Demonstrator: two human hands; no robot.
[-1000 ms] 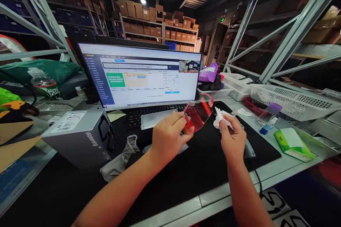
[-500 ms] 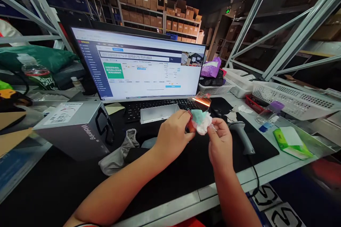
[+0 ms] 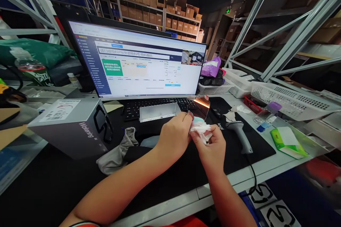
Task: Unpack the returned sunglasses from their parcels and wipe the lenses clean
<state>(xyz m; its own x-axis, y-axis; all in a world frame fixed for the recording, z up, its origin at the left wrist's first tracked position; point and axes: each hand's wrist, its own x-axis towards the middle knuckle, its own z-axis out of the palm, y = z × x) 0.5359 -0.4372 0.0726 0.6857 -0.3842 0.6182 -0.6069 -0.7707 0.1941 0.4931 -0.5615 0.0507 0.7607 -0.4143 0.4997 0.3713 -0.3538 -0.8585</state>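
Observation:
My left hand point(image 3: 174, 135) is closed on a pair of sunglasses with a reddish mirrored lens point(image 3: 201, 108), held above the black desk mat point(image 3: 186, 173) in front of the keyboard point(image 3: 157, 107). My right hand point(image 3: 211, 147) pinches a crumpled white wipe point(image 3: 200, 129) and presses it against the near part of the lens. The two hands touch around the glasses. A grey pouch point(image 3: 117, 154) lies on the mat to the left of my left forearm.
A monitor point(image 3: 135, 64) stands behind the keyboard. A grey glasses box point(image 3: 66, 126) sits at the left. A barcode scanner point(image 3: 239, 131) lies right of my hands, with a green tissue pack point(image 3: 287, 142), a small spray bottle point(image 3: 266, 113) and white baskets point(image 3: 290, 101) beyond.
The glasses came down and toward me. My right hand brought the wipe from beside the lens onto it, and both hands drew together lower over the mat.

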